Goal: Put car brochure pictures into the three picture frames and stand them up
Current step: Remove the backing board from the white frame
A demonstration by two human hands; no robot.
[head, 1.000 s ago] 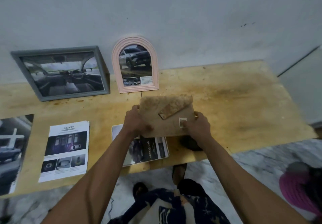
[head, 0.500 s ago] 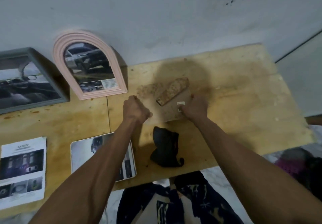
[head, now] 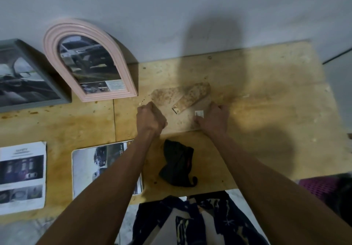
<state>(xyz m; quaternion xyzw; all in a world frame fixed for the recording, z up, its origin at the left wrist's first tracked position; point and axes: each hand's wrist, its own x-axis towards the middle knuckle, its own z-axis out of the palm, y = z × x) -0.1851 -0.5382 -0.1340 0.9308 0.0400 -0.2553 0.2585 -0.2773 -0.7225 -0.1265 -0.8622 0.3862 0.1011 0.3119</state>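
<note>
A third picture frame [head: 179, 109] shows its stained brown backing, with its easel leg [head: 192, 98] swung out from the board. My left hand [head: 151, 119] grips its left edge and my right hand [head: 214, 119] grips its right edge beside a small white tag. A pink arched frame [head: 83, 57] with a car picture stands against the wall. A grey rectangular frame [head: 28, 73] with a car interior picture stands at the far left.
On the wooden table [head: 257, 92] lie a brochure page [head: 101, 166] under my left forearm, a second brochure sheet [head: 21, 176] at the left edge, and a dark cloth [head: 178, 166] near the front edge. A pink object [head: 320, 187] sits on the floor to the right.
Both hands carried the frame away from me toward the wall and lower to the table. The view swung right, uncovering the dark cloth.
</note>
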